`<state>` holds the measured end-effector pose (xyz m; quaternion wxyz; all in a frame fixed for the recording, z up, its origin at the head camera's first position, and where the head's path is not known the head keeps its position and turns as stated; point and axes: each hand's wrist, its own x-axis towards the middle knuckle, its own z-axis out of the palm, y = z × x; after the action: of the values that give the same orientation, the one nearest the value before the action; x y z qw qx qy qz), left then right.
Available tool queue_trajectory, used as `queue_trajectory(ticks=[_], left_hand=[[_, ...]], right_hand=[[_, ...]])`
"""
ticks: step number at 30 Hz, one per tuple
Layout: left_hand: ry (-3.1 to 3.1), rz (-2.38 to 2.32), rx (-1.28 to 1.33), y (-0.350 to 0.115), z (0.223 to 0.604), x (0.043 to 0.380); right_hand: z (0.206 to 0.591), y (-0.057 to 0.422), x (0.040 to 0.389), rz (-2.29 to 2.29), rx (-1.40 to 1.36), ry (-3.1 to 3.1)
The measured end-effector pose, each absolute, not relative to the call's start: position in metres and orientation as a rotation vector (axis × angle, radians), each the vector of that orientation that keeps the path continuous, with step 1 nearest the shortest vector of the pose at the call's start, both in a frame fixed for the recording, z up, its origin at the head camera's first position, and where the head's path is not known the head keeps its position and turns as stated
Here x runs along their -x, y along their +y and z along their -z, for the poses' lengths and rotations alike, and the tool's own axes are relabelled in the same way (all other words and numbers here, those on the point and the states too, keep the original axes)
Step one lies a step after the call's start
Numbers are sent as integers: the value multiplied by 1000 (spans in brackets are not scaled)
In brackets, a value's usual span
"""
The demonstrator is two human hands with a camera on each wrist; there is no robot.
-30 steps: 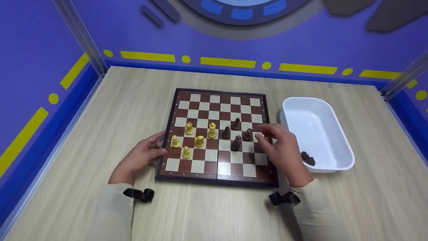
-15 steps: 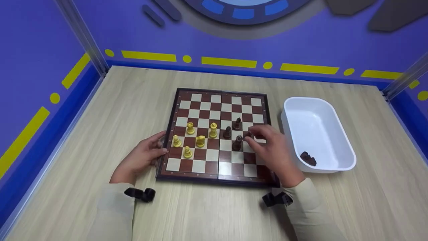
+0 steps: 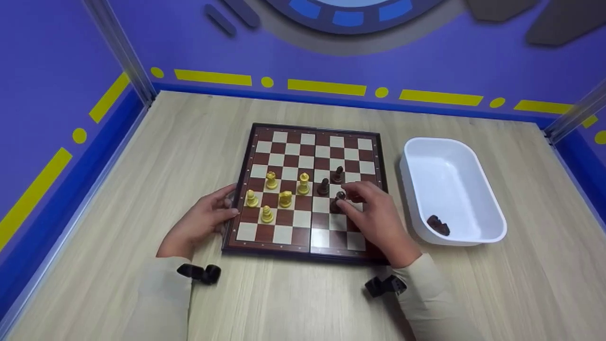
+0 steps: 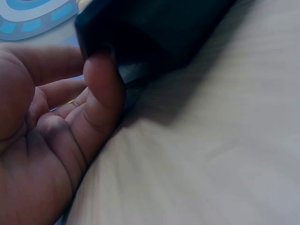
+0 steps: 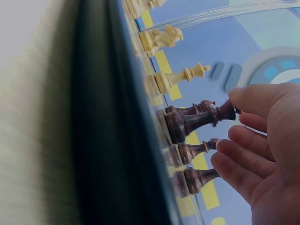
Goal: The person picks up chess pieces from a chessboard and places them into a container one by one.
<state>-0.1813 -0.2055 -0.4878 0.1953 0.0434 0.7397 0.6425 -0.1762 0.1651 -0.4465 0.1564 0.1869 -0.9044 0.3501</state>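
Observation:
A brown-and-cream chessboard (image 3: 336,142) lies in the middle of the table. At its left edge my left hand (image 3: 201,218) grips the rim, thumb on top; in the left wrist view, fingers curl at the board's dark side (image 4: 136,28). My right hand (image 3: 374,215) reaches over the right half and pinches the head of a dark queen (image 5: 187,123), which stands upright on its square. Close behind it are a dark pawn (image 3: 323,187) and another small dark piece (image 3: 338,175). One more dark piece is hidden by the right hand in the head view.
Several yellow pieces stand on the board's left half, among them a king (image 3: 304,183) and a knight (image 3: 285,199). Right of the board is a white tub (image 3: 442,177) with dark pieces (image 3: 438,225) lying in its near left corner. Blue panels (image 3: 326,57) rise behind the table.
My right hand has moved left over the board, past one dark piece, and its thumb and fingers have come to the dark queen. The left hand stays on the board's edge.

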Motion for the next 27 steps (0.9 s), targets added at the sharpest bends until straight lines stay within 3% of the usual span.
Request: queue_trajectory(ticks=[27], left_hand=[[2075, -1805, -119, -205, 487, 182]], right_hand=[[456, 157, 177, -1356, -406, -2613]])
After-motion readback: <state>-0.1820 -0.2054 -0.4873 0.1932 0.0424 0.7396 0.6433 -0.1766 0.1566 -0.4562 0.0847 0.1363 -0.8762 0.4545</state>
